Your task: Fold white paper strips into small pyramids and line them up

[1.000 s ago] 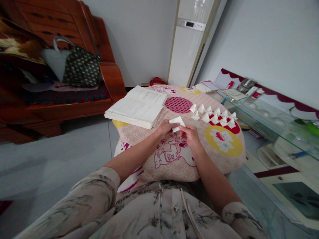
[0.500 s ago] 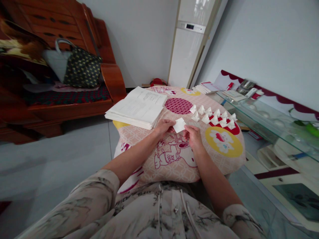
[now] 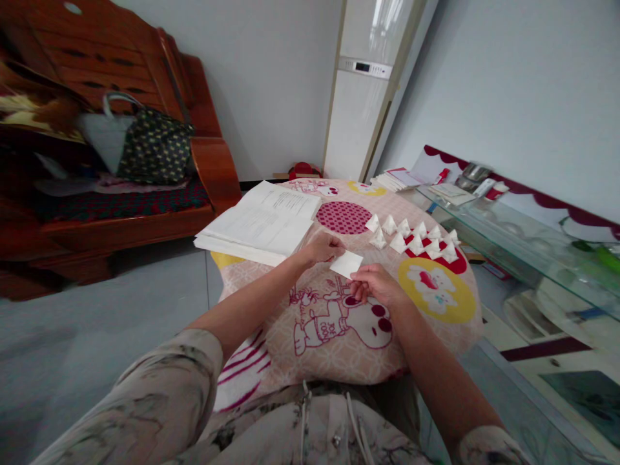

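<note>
A small white paper [image 3: 347,263] lies flat just above the cartoon-print cloth [image 3: 334,336] of a round table. My right hand [image 3: 375,285] pinches its near edge, fingers closed. The fingers of my left hand [image 3: 323,248] are curled at the paper's far left corner and touch it. Several small folded white paper shapes [image 3: 411,236] sit in two rows beyond the paper, to the right.
An open book [image 3: 259,223] lies at the table's left edge. A glass table [image 3: 523,248] with papers and cans stands to the right. A wooden bench [image 3: 121,187] with a bag [image 3: 150,145] is at the left, and a tall white air conditioner [image 3: 361,90] stands in the corner.
The paper was held up between both hands and is now lowered flat toward the cloth. My right hand slid nearer to me. The camera tilted up slightly.
</note>
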A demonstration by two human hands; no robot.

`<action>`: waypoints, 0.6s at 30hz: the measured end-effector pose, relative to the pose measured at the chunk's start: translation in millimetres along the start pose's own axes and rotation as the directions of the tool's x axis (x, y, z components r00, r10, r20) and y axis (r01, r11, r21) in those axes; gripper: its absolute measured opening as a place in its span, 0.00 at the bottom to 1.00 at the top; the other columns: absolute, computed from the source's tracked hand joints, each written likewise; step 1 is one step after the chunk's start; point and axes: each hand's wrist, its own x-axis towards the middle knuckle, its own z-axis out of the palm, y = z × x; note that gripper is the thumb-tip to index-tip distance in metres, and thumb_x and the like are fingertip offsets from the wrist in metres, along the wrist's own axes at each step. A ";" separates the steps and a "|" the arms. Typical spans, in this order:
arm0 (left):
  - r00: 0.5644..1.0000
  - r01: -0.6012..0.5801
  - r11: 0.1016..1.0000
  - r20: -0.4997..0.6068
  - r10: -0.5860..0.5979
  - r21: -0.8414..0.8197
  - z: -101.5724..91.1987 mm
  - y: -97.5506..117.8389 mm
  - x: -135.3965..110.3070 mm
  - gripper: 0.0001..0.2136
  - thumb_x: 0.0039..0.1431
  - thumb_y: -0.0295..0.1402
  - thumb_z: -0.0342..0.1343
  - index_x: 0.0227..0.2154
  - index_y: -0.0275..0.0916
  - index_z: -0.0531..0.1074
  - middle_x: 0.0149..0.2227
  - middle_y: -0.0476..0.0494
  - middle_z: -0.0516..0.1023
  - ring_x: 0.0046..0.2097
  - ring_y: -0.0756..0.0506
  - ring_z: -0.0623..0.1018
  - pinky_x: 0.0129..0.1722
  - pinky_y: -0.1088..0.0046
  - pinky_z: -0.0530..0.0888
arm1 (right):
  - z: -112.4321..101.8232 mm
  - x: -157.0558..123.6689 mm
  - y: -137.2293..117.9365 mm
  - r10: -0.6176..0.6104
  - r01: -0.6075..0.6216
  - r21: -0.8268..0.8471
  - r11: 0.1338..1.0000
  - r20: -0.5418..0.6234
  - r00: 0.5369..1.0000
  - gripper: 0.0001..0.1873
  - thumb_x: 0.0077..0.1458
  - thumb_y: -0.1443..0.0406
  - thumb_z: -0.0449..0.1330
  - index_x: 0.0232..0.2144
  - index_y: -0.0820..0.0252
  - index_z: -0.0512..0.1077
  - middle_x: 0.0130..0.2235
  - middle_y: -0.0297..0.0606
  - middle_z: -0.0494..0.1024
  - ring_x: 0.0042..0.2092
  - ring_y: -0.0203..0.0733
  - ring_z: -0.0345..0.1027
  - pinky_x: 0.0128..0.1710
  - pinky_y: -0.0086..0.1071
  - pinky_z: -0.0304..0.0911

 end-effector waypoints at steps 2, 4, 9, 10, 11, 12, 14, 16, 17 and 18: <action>0.995 -0.046 0.993 0.093 0.036 0.111 -1.9 0.9 11.6 0.05 0.53 0.27 0.57 0.23 0.34 0.74 0.16 0.55 0.66 0.20 0.55 0.63 0.22 0.79 0.57 | -0.8 -1.1 -2.2 0.099 -0.087 -0.137 0.987 0.085 0.991 0.13 0.54 0.60 0.64 0.24 0.64 0.76 0.20 0.41 0.79 0.17 0.37 0.69 0.14 0.25 0.60; 0.979 -0.099 0.969 0.198 0.054 0.224 -2.9 1.9 22.4 0.05 0.52 0.26 0.55 0.24 0.35 0.74 0.17 0.55 0.66 0.21 0.54 0.64 0.23 0.78 0.59 | -4.5 0.3 -6.1 0.134 -0.104 -0.260 0.960 0.098 0.986 0.15 0.57 0.61 0.63 0.22 0.63 0.74 0.18 0.39 0.77 0.16 0.35 0.67 0.13 0.25 0.57; 0.898 -0.336 0.822 0.420 0.133 0.459 4.4 6.8 47.7 0.05 0.50 0.24 0.56 0.24 0.35 0.76 0.20 0.54 0.72 0.25 0.54 0.67 0.28 0.78 0.61 | -26.1 20.4 -19.9 -0.095 0.027 -0.357 0.934 -0.174 0.980 0.16 0.57 0.67 0.62 0.18 0.60 0.69 0.17 0.33 0.74 0.15 0.31 0.64 0.13 0.22 0.54; 0.882 -0.382 0.792 0.443 0.159 0.476 7.7 7.4 52.1 0.05 0.51 0.23 0.56 0.25 0.35 0.77 0.21 0.54 0.73 0.26 0.53 0.68 0.29 0.78 0.62 | -30.2 26.1 -21.7 -0.118 0.029 -0.391 0.920 -0.205 0.972 0.15 0.56 0.68 0.63 0.18 0.60 0.69 0.17 0.32 0.74 0.15 0.30 0.63 0.13 0.22 0.54; 0.869 -0.419 0.766 0.459 0.184 0.487 11.2 7.7 55.8 0.06 0.52 0.23 0.56 0.27 0.35 0.78 0.23 0.53 0.75 0.27 0.53 0.70 0.30 0.78 0.63 | -33.5 31.4 -22.8 -0.124 0.024 -0.423 0.906 -0.210 0.970 0.14 0.55 0.69 0.63 0.19 0.60 0.69 0.18 0.32 0.75 0.16 0.31 0.63 0.13 0.22 0.54; 0.872 -0.438 0.739 0.442 0.210 0.512 14.6 7.5 58.3 0.07 0.52 0.23 0.56 0.28 0.35 0.79 0.25 0.52 0.78 0.29 0.52 0.71 0.31 0.78 0.64 | -35.9 36.3 -23.0 -0.108 0.006 -0.459 0.888 -0.197 0.974 0.14 0.54 0.70 0.64 0.18 0.60 0.69 0.17 0.33 0.74 0.16 0.31 0.63 0.13 0.23 0.54; 0.905 -0.419 0.691 0.327 0.270 0.589 19.9 5.9 58.4 0.08 0.51 0.21 0.57 0.31 0.35 0.80 0.30 0.47 0.81 0.32 0.51 0.74 0.34 0.77 0.66 | -38.8 43.4 -21.0 -0.071 -0.026 -0.522 0.853 -0.165 0.984 0.14 0.53 0.71 0.64 0.18 0.60 0.68 0.17 0.33 0.74 0.15 0.31 0.63 0.13 0.23 0.52; 0.931 -0.357 0.669 0.188 0.313 0.652 22.5 3.2 51.0 0.08 0.53 0.21 0.58 0.34 0.33 0.80 0.33 0.43 0.82 0.34 0.49 0.76 0.35 0.76 0.67 | -39.9 47.1 -16.4 -0.042 -0.053 -0.548 0.835 -0.159 0.986 0.14 0.53 0.72 0.64 0.18 0.60 0.68 0.16 0.32 0.73 0.15 0.31 0.62 0.13 0.23 0.51; 0.930 -0.350 0.667 0.162 0.329 0.658 23.2 1.8 44.6 0.08 0.56 0.22 0.57 0.34 0.33 0.80 0.34 0.43 0.82 0.35 0.48 0.77 0.36 0.75 0.68 | -40.2 47.9 -13.6 -0.036 -0.062 -0.544 0.837 -0.167 0.985 0.14 0.53 0.71 0.64 0.18 0.60 0.68 0.16 0.32 0.73 0.15 0.31 0.62 0.13 0.23 0.50; 0.928 -0.358 0.666 0.166 0.335 0.654 23.7 0.4 36.8 0.07 0.58 0.23 0.56 0.34 0.34 0.80 0.34 0.43 0.82 0.35 0.48 0.77 0.37 0.75 0.69 | -40.5 48.3 -10.6 -0.033 -0.070 -0.532 0.844 -0.181 0.983 0.14 0.54 0.71 0.64 0.19 0.60 0.68 0.16 0.32 0.73 0.15 0.31 0.62 0.13 0.23 0.50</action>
